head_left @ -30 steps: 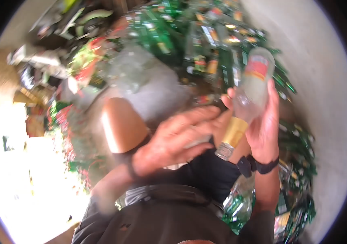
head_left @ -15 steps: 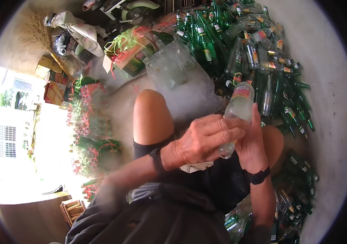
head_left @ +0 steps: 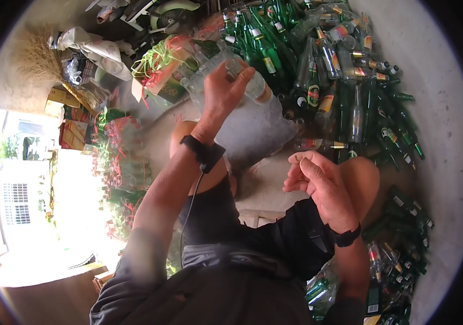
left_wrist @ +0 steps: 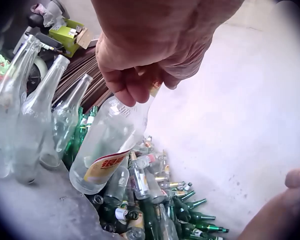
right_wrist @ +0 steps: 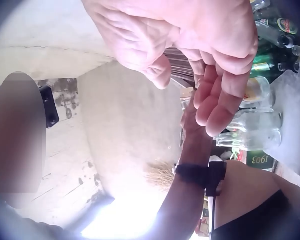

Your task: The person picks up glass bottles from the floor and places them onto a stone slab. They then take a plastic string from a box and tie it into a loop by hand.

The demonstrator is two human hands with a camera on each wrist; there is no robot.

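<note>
Head view: hands (head_left: 224, 91) now apart, labelled bottle (head_left: 259, 90) beside clear bottles (head_left: 193, 88).

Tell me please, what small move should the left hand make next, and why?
Probably set the labelled bottle upright beside the other clear bottles before releasing it: the left hand pinches its neck, and it looks more tilted than they do.

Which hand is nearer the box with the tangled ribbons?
Left. The left hand grips a bottle near the box; the right hand is farther away, by the right knee.
</note>
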